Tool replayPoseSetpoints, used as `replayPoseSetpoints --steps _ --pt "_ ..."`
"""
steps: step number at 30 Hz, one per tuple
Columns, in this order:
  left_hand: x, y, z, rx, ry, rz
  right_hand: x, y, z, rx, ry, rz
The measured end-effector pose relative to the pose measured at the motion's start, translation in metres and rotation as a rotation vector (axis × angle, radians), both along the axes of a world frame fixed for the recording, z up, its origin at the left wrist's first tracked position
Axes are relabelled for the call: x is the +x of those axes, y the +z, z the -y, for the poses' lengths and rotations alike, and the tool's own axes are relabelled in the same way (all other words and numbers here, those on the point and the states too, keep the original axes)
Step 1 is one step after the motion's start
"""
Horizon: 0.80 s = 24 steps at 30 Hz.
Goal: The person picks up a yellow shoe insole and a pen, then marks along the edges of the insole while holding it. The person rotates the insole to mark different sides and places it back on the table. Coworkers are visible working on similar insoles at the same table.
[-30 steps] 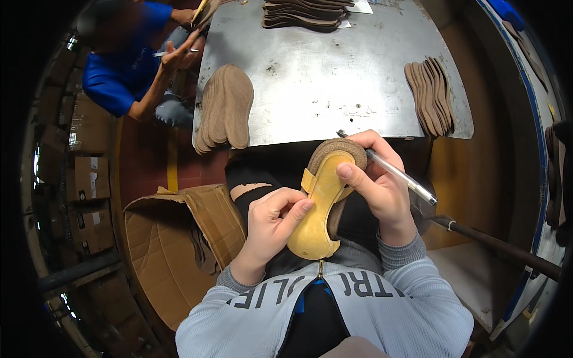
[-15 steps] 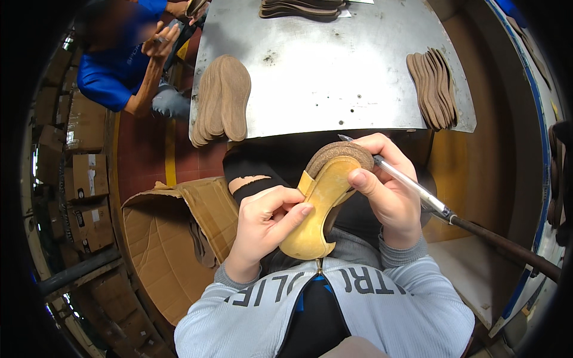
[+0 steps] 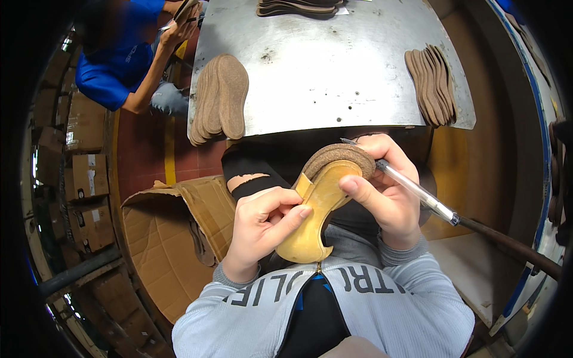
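Over my lap I hold a yellow sole-shaped template (image 3: pixel 305 232) laid against brown felt-like insoles (image 3: pixel 335 154). The insoles stick out around the template's far end. My left hand (image 3: pixel 259 224) pinches the template's left edge between thumb and fingers, beside a small raised tab. My right hand (image 3: pixel 391 200) grips the far end, its thumb pressed on the yellow face and its fingers behind the insoles. A clear-barrelled pen (image 3: pixel 421 196) is tucked in that same hand, its tip pointing away past the insoles' edge.
Ahead stands a metal table (image 3: pixel 298 77) bearing stacks of insoles at left (image 3: pixel 221 98), right (image 3: pixel 431 86) and far edge (image 3: pixel 298 7). An open cardboard box (image 3: pixel 158 238) is at my left, a dark bar (image 3: pixel 507 246) at my right. A co-worker in blue (image 3: pixel 113 74) sits far left.
My right thumb has slid left and slightly down the template, and the pen has dipped a little. The template has tilted slightly. The co-worker's raised hand has moved to the item they hold.
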<state>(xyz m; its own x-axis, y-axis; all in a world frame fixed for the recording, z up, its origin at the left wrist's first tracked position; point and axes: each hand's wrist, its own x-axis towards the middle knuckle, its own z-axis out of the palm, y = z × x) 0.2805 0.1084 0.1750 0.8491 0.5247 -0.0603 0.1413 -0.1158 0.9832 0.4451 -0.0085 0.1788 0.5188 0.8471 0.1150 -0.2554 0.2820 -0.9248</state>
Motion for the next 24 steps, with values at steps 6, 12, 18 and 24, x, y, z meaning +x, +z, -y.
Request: replayPoseSetpoints --steps 6,12,18,24 --pt "0.007 -0.009 -0.006 0.19 0.058 0.032 -0.002 -0.006 -0.002 0.012 -0.028 -0.079" --pt "0.02 -0.011 -0.007 0.149 -0.089 0.001 0.002 -0.02 -0.01 0.014 -0.037 -0.108" --pt "0.024 -0.013 -0.001 0.156 -0.125 -0.076 0.006 -0.032 -0.011 -0.004 -0.064 -0.195" --pt "0.028 -0.014 0.006 0.028 -0.11 -0.243 0.007 -0.035 -0.011 -0.037 -0.085 -0.227"
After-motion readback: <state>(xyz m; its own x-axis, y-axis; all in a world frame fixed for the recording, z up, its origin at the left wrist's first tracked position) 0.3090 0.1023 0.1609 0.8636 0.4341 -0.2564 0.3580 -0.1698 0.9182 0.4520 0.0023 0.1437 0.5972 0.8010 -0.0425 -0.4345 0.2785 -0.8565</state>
